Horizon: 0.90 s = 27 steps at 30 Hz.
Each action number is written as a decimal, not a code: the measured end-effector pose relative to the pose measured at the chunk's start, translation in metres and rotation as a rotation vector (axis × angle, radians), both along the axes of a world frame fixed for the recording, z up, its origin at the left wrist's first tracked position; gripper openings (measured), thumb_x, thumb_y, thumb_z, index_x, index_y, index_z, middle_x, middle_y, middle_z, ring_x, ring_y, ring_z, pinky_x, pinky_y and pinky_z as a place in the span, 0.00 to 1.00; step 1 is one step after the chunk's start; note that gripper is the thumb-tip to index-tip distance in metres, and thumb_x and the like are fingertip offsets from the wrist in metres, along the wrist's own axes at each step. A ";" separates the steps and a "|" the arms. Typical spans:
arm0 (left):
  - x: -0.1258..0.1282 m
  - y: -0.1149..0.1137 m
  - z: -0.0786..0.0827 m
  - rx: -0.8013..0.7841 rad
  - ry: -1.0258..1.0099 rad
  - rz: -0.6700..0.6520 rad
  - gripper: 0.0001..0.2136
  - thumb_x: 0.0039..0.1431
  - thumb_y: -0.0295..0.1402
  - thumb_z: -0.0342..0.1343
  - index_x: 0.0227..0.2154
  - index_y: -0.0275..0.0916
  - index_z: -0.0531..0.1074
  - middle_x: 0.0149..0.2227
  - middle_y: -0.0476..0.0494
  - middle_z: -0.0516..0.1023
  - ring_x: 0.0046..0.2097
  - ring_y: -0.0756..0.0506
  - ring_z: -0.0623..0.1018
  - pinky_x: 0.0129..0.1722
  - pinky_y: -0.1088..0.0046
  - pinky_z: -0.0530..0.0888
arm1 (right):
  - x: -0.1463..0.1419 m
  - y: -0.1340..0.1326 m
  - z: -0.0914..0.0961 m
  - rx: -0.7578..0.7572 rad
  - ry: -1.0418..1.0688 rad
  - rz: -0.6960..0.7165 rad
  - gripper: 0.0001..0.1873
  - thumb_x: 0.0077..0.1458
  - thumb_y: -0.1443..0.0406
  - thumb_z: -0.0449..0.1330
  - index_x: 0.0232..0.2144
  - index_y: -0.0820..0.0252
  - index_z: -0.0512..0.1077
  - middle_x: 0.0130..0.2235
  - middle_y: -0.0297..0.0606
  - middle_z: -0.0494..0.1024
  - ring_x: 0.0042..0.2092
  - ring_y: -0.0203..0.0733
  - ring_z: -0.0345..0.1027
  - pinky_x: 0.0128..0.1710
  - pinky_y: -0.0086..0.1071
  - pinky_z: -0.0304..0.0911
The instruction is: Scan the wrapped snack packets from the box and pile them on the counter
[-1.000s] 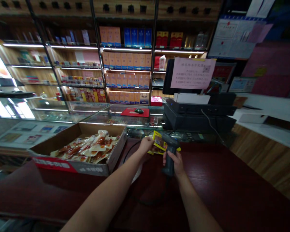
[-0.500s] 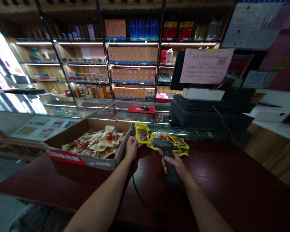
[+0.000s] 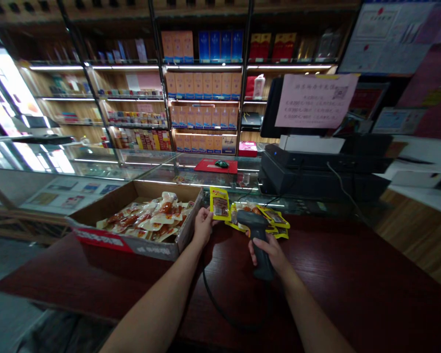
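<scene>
Between the fingers of my left hand is a yellow snack packet, held upright by its lower left corner with a barcode label showing. My right hand is wrapped round the handle of a dark barcode scanner, whose head points left and forward towards the packet. Behind the scanner lies a pile of yellow snack packets, partly hidden by it. To the left of my left hand stands an open cardboard box with many vacuum-packed snacks inside.
The scanner's cable loops over the dark red table. Beyond are a glass counter and a mouse on a red mat. A monitor with a pink paper stands above a black cash drawer. Stocked shelves line the back.
The view has shifted slightly. My left hand, still holding the yellow packet, sits a little further right. The scanner stays in my right hand, nearly in the same place.
</scene>
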<state>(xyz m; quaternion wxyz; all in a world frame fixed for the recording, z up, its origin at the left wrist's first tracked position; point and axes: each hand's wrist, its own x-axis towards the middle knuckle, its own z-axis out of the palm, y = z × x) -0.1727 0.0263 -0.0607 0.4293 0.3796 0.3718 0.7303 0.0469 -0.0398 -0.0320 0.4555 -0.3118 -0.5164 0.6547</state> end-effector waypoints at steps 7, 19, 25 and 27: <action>0.004 -0.013 0.019 0.085 -0.118 -0.030 0.21 0.39 0.41 0.65 0.21 0.37 0.56 0.26 0.54 0.67 0.26 0.55 0.70 0.26 0.77 0.73 | -0.009 -0.005 0.004 -0.009 0.009 0.006 0.21 0.44 0.56 0.63 0.39 0.63 0.68 0.20 0.30 0.72 0.16 0.33 0.64 0.15 0.26 0.62; -0.078 -0.040 0.092 0.111 -0.163 0.255 0.16 0.38 0.35 0.62 0.22 0.37 0.59 0.21 0.56 0.67 0.24 0.53 0.72 0.28 0.72 0.74 | -0.060 -0.007 0.045 0.082 -0.035 0.117 0.20 0.43 0.56 0.64 0.36 0.61 0.68 0.20 0.30 0.72 0.16 0.34 0.65 0.15 0.28 0.63; -0.129 -0.047 0.083 0.004 -0.029 0.415 0.11 0.40 0.34 0.59 0.22 0.37 0.62 0.22 0.52 0.70 0.27 0.49 0.74 0.33 0.64 0.74 | -0.100 -0.003 0.055 0.125 -0.015 0.214 0.21 0.44 0.56 0.63 0.38 0.62 0.67 0.20 0.30 0.73 0.16 0.35 0.66 0.15 0.28 0.63; -0.141 -0.050 0.078 -0.003 0.091 0.528 0.09 0.39 0.31 0.59 0.25 0.36 0.66 0.27 0.47 0.74 0.32 0.47 0.76 0.40 0.62 0.73 | -0.109 -0.004 0.054 0.131 -0.010 0.231 0.20 0.44 0.56 0.63 0.37 0.62 0.67 0.20 0.30 0.73 0.17 0.35 0.66 0.15 0.28 0.64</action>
